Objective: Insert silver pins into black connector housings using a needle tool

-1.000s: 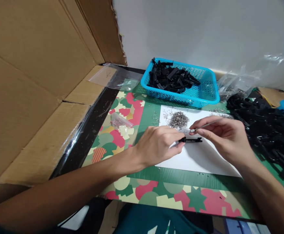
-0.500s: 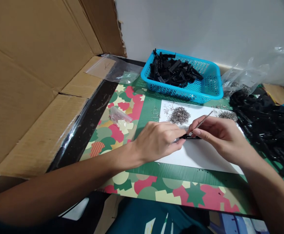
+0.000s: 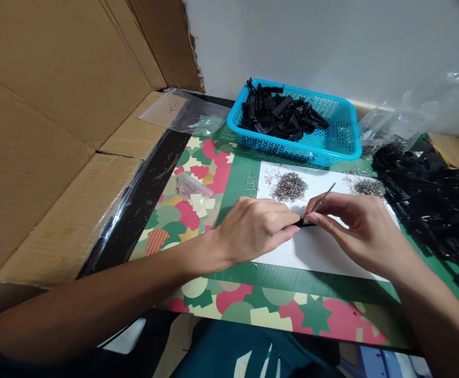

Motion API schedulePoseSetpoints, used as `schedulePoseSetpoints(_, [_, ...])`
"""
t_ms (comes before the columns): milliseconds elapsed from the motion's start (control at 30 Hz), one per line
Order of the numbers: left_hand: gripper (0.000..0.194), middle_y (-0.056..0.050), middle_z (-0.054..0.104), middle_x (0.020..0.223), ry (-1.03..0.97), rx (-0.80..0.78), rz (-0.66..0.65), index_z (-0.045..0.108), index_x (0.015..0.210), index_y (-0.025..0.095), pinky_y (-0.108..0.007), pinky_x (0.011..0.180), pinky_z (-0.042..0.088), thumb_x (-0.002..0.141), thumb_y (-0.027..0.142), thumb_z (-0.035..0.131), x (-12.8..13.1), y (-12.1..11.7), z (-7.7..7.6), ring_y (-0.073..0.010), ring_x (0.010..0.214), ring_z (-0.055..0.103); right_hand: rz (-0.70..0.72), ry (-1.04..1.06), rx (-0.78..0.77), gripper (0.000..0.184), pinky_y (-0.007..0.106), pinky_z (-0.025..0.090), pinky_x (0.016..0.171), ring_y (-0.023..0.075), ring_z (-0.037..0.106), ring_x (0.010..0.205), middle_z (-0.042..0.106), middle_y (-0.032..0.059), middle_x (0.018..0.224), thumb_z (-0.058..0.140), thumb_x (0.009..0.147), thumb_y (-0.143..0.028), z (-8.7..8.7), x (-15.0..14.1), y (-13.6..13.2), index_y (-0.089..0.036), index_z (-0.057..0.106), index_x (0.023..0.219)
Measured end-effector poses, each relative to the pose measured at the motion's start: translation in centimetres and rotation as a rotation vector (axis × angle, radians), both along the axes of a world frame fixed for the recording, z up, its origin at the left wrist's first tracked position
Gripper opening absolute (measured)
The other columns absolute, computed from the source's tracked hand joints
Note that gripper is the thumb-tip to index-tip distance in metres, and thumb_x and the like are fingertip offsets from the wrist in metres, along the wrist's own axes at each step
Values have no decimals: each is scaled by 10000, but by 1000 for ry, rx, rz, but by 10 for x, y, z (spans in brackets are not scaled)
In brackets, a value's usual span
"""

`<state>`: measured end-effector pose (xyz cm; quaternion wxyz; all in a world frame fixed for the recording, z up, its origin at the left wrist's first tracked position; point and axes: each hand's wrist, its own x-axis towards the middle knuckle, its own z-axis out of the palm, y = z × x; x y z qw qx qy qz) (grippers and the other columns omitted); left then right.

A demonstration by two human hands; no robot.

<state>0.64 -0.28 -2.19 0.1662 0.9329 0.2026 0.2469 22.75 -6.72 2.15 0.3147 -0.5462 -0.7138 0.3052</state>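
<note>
My left hand (image 3: pixel 255 228) is closed in a pinch on one end of a small black plastic part (image 3: pixel 305 223) lying on a white sheet (image 3: pixel 324 252). My right hand (image 3: pixel 355 226) is closed round thin metal tweezers (image 3: pixel 324 197), whose tip meets the black part between my two hands. Most of the part is hidden by my fingers. Just beyond the hands, a heap of tiny metal springs (image 3: pixel 290 186) rests on the sheet.
A blue basket (image 3: pixel 345 142) with black parts stands at the back. A big pile of black parts (image 3: pixel 430 199) and a clear bag (image 3: pixel 403 126) lie right. A second spring heap (image 3: pixel 365 186) is nearby. A cardboard box (image 3: pixel 56 105) fills the left. A small plastic bag (image 3: pixel 192 186) lies on the patterned mat.
My right hand has brought the tweezers down onto the black part and closed in over it, hiding most of it. The camera has tilted slightly.
</note>
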Motion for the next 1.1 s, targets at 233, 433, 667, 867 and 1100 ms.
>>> schedulePoseSetpoints(233, [92, -31, 789, 842, 4, -85, 5, 801, 956, 164, -273, 629, 521, 1008, 204, 736, -2, 0, 3, -194, 735, 754, -74, -56, 60, 132, 266, 572, 718, 176, 750, 747, 822, 24, 873, 688, 962, -131, 0, -6, -6, -205, 769, 888])
schedulePoseSetpoints(433, [121, -44, 807, 881, -45, -158, -18, 805, 988, 163, -273, 693, 543, 1033, 193, 696, -1, 2, 2, -194, 784, 767, -118, 11, 66, 140, 309, 562, 748, 196, 751, 785, 817, 39, 893, 672, 982, -157, -10, -10, -11, -210, 768, 896])
schedulePoseSetpoints(667, [120, -28, 797, 996, -151, -181, 34, 739, 1105, 173, -266, 625, 490, 985, 177, 732, -1, 3, 7, -153, 720, 701, -372, 702, 29, 75, 313, 567, 704, 177, 662, 733, 690, 32, 838, 747, 918, -275, -6, 29, 12, -208, 714, 913])
schedulePoseSetpoints(867, [114, 84, 495, 673, -114, -353, 99, 650, 1121, 211, -253, 586, 413, 1029, 276, 662, -5, 2, 15, -121, 559, 509, -484, 472, -134, 85, 252, 233, 466, 109, 332, 488, 420, -60, 565, 642, 872, -273, 1, 79, 24, -194, 668, 852])
schedulePoseSetpoints(1100, [206, 27, 646, 784, -248, -752, 109, 540, 1115, 231, -264, 566, 371, 1072, 426, 590, -4, 2, 18, -150, 661, 565, -321, -307, -203, 184, 294, 275, 564, 142, 421, 570, 523, -26, 584, 677, 878, -322, -1, 92, 35, -173, 786, 869])
